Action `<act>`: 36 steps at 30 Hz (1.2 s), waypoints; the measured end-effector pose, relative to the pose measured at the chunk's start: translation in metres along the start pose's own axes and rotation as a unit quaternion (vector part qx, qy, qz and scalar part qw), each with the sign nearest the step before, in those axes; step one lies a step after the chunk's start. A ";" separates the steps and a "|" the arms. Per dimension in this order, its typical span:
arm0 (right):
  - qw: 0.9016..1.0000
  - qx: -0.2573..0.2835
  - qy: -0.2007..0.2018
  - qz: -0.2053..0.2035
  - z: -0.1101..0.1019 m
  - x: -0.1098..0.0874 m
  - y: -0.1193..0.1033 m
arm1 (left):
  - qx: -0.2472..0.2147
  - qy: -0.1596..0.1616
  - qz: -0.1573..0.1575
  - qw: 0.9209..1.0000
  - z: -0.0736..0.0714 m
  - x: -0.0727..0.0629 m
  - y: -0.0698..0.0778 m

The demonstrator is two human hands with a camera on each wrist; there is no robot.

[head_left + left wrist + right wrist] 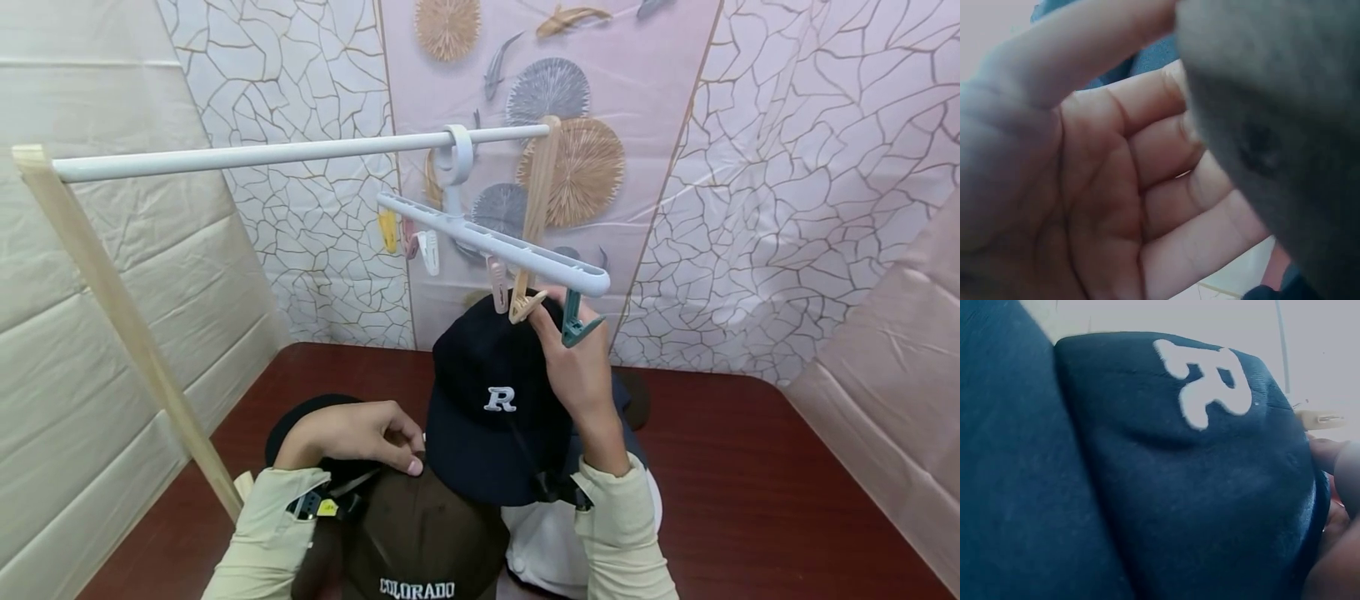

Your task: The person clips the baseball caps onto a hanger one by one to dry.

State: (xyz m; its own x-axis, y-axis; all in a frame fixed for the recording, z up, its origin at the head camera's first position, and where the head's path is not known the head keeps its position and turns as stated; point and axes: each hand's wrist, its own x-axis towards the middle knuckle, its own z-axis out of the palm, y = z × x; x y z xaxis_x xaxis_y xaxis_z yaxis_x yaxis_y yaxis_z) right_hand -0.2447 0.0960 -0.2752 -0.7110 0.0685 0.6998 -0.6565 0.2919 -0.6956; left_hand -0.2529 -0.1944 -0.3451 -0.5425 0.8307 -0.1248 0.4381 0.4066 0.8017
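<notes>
Wood-grained table point(750, 475), domed navy cap point(480, 437)

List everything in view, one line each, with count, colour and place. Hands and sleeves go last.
Rod: one, white, across the top
Posts: two, pale wood, at the rod's ends
Hanger: one, white, hooked on the rod
Clips: six; yellow, white, beige, green, two pink; along the hanger
Navy cap: one, navy, below the hanger
Brown cap: one, brown, front centre
White cap: one, white, below the navy cap
Dark hat: one, black, left, partly hidden
Other caps: count unclear, blue and brown, right of the navy cap
Table: one, dark red, underneath
Backdrop: one, white and pink, behind
Wrist devices: two, black, on the wrists
Sleeves: two, cream, both arms
Left hand: one, bare, holding the brown cap
Right hand: one, bare, gripping the navy cap's crown
</notes>
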 end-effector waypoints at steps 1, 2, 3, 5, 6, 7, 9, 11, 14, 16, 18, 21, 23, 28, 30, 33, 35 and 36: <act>1.000 0.002 0.003 0.000 0.000 0.001 0.000 | -0.008 -0.003 0.001 1.000 0.000 -0.001 0.001; 1.000 0.002 0.007 -0.002 -0.001 0.001 0.001 | -0.016 -0.007 0.001 1.000 0.000 -0.002 0.002; 1.000 0.001 0.010 -0.001 -0.001 0.002 0.001 | -0.021 -0.010 0.001 1.000 0.000 -0.003 0.004; 1.000 -0.006 0.020 0.002 -0.002 0.003 0.002 | -0.028 -0.017 0.000 0.999 0.000 -0.005 0.007; 1.000 -0.010 0.024 0.006 -0.003 0.003 0.002 | -0.030 -0.022 -0.001 0.999 0.000 -0.006 0.008; 0.999 -0.017 0.027 0.006 -0.003 0.003 0.002 | -0.030 -0.027 -0.002 0.999 0.000 -0.007 0.010; 0.999 -0.033 0.031 0.003 -0.005 0.004 0.002 | -0.026 -0.035 0.002 0.999 0.000 -0.008 0.014; 0.998 -0.048 0.031 0.000 -0.005 0.003 0.003 | -0.017 -0.042 0.012 0.999 0.000 -0.010 0.017; 0.998 -0.059 0.023 -0.006 -0.005 0.003 0.003 | 0.000 -0.047 0.039 0.998 0.000 -0.013 0.021; 0.998 -0.059 0.022 -0.008 -0.004 0.003 0.003 | 0.011 -0.050 0.062 0.997 0.000 -0.014 0.024; 0.998 -0.054 0.022 -0.010 -0.004 0.002 0.003 | 0.025 -0.050 0.082 0.995 0.000 -0.015 0.028; 0.999 -0.043 0.027 -0.011 -0.004 0.001 0.003 | 0.043 -0.046 0.111 0.992 0.001 -0.015 0.033; 0.999 -0.035 0.026 -0.011 -0.004 0.001 0.003 | 0.049 -0.033 0.125 0.990 0.001 -0.016 0.036; 0.999 -0.032 0.018 -0.011 -0.004 0.001 0.003 | 0.031 0.024 0.154 0.987 0.001 -0.018 0.042; 0.999 -0.034 0.012 -0.010 -0.003 0.001 0.004 | 0.024 0.048 0.158 0.986 0.001 -0.019 0.044; 1.000 -0.029 0.001 -0.005 -0.003 0.001 0.003 | 0.019 0.085 0.153 0.984 0.002 -0.021 0.050; 1.000 -0.023 -0.010 -0.001 -0.003 0.001 0.003 | 0.018 0.106 0.154 0.982 0.003 -0.022 0.054; 1.000 -0.021 -0.017 -0.002 -0.003 0.001 0.003 | 0.018 0.118 0.151 0.981 0.004 -0.022 0.056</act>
State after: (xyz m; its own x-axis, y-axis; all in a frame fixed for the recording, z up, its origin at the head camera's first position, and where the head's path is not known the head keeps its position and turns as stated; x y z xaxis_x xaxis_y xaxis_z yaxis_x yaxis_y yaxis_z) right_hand -0.2466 0.0994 -0.2758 -0.7167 0.0358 0.6965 -0.6488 0.3321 -0.6847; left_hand -0.2142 -0.1882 -0.2997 -0.5329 0.8057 0.2585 0.6272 0.1710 0.7599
